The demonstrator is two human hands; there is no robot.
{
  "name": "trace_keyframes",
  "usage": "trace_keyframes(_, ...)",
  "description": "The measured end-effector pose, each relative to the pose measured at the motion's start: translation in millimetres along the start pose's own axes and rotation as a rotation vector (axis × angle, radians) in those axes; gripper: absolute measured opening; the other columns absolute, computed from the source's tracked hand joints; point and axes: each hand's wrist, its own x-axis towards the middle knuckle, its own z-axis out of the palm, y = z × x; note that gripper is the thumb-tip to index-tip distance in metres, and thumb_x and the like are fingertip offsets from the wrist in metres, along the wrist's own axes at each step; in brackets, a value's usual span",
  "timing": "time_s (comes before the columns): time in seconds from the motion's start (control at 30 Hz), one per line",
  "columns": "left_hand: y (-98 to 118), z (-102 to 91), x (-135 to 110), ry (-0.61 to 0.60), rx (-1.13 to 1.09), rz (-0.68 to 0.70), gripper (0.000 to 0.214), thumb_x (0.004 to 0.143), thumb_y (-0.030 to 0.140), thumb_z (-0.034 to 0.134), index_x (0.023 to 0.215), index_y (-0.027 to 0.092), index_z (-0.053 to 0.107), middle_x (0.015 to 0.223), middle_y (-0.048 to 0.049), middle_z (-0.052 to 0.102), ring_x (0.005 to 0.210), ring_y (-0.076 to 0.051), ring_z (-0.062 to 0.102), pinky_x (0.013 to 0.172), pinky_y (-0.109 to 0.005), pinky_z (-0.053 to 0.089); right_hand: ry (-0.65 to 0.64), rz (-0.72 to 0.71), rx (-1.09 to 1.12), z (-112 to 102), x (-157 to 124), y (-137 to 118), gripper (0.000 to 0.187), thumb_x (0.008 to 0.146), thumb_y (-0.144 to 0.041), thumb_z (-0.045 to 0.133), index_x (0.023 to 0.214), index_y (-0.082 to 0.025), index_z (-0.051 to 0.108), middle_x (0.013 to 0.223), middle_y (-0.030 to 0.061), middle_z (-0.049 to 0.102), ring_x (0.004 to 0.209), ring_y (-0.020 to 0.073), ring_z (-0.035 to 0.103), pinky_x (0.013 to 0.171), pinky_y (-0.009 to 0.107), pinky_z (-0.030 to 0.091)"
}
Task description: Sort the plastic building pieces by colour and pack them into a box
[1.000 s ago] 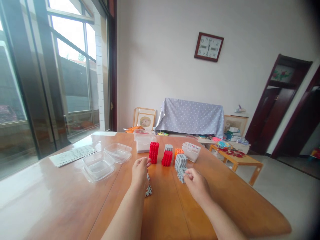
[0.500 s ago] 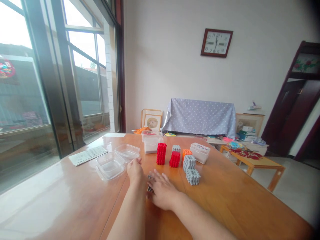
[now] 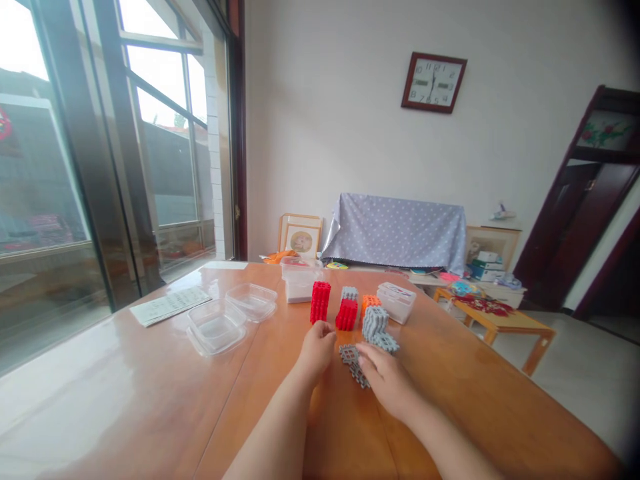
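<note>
My right hand [image 3: 384, 373] is closed, its fingertips at the edge of several flat grey interlocking tiles [image 3: 349, 354] lying loosely overlapped on the table. Curled fingers close my left hand [image 3: 318, 345], just in front of a tall red tile stack [image 3: 320, 303]; whatever may be between its fingertips is hidden. Beyond my right hand stand a taller grey stack [image 3: 374, 323] and a low grey stack [image 3: 387, 342], the latter partly covered by the hand. A shorter red stack [image 3: 347, 315] is between the groups, with another grey stack [image 3: 350, 293] and an orange stack [image 3: 371, 304] behind.
Two clear plastic containers [image 3: 217, 330] lie at the left beside a printed sheet [image 3: 170, 305]. Lidded plastic boxes stand at the back, one white-filled box [image 3: 300, 290] left and another box [image 3: 397, 304] right of the stacks. A low wooden table [image 3: 520, 323] is farther right.
Both hands have moved right. My right hand, earlier spread flat over a small dark piece, is now closed at loose grey tiles. The front grey stack looks lower.
</note>
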Motion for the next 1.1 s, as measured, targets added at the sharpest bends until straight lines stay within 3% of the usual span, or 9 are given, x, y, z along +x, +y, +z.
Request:
trace_keyframes(0.1,-10.3,6.6,-3.7,-0.029,0.238,0.141,0.011,0.071,0.018,0.067,0.081,0.023,0.065,0.080,-0.0047,0.065,0.080,-0.022,0.058,0.076,-0.029,0.040,0.108,0.045,-0.003,-5.9,-5.9,0.1,0.035,0.097,-0.030,0.040,0.117,-0.021,0.068,0.114,0.0091,0.071,0.106,0.0234,0.066,0.094,0.037,0.051)
trace_keyframes(0.23,-13.3,7.3,-9.3,-0.104,0.460,0.323,0.027,0.069,0.017,0.069,0.094,0.027,0.068,0.104,-0.0092,0.068,0.108,-0.033,0.054,0.098,-0.042,0.034,0.116,0.059,-0.076,-4.3,-18.3,-12.1,0.031,0.094,-0.027,0.043,0.112,-0.023,0.069,0.108,0.0071,0.072,0.103,0.0234,0.066,0.092,0.034,0.050)
trace_keyframes(0.37,-6.7,6.4,-15.3,-0.290,0.817,0.364,0.026,0.074,0.022,0.063,0.099,0.029,0.067,0.107,-0.0068,0.069,0.113,-0.034,0.053,0.100,-0.049,0.031,0.224,0.088,-0.137,-4.4,-23.6,-10.2,0.032,0.093,-0.027,0.044,0.114,-0.024,0.068,0.112,0.0065,0.070,0.107,0.0228,0.064,0.094,0.034,0.049)
trace_keyframes(0.47,-2.4,6.3,-17.1,-0.312,0.998,0.350,0.029,0.076,0.023,0.057,0.104,0.029,0.064,0.112,-0.0045,0.068,0.112,-0.032,0.054,0.096,-0.046,0.035,0.389,0.207,-0.235,-13.5,-20.1,8.9,0.038,0.091,-0.032,0.049,0.125,-0.022,0.062,0.122,0.0097,0.066,0.116,0.0266,0.059,0.101,0.038,0.045)
trace_keyframes(0.53,-1.5,6.7,-16.7,-0.303,1.041,0.336,0.030,0.077,0.022,0.055,0.105,0.028,0.063,0.113,-0.0043,0.068,0.112,-0.031,0.054,0.093,-0.045,0.037,0.402,0.292,-0.287,-20.6,-16.5,24.9,0.049,0.087,-0.036,0.054,0.133,-0.018,0.057,0.127,0.0126,0.063,0.121,0.0300,0.056,0.103,0.041,0.044)
trace_keyframes(0.67,-3.2,8.2,-15.0,-0.296,1.060,0.335,0.028,0.077,0.023,0.053,0.103,0.028,0.063,0.111,-0.0047,0.068,0.111,-0.031,0.055,0.091,-0.045,0.038,0.285,0.379,-0.296,-25.6,-10.4,47.8,0.059,0.085,-0.042,0.058,0.136,-0.014,0.055,0.129,0.0154,0.062,0.122,0.0325,0.055,0.103,0.042,0.044)
trace_keyframes(0.97,-2.6,9.2,-13.6,-0.274,1.050,0.310,0.028,0.079,0.030,0.053,0.105,0.028,0.063,0.114,-0.0061,0.068,0.112,-0.032,0.054,0.091,-0.046,0.039,0.255,0.376,-0.182,-12.8,6.1,56.9,0.060,0.082,-0.047,0.062,0.134,-0.019,0.055,0.131,0.0116,0.063,0.120,0.0273,0.059,0.097,0.034,0.046)
trace_keyframes(1.1,2.1,13.7,-18.6,-0.252,1.001,0.406,0.035,0.085,0.029,0.047,0.118,0.027,0.060,0.125,-0.0067,0.065,0.123,-0.031,0.049,0.098,-0.047,0.037,0.299,0.500,-0.100,-16.4,6.6,62.3,0.064,0.090,-0.056,0.049,0.142,-0.019,0.048,0.124,0.0121,0.068,0.112,0.0261,0.064,0.090,0.033,0.048)
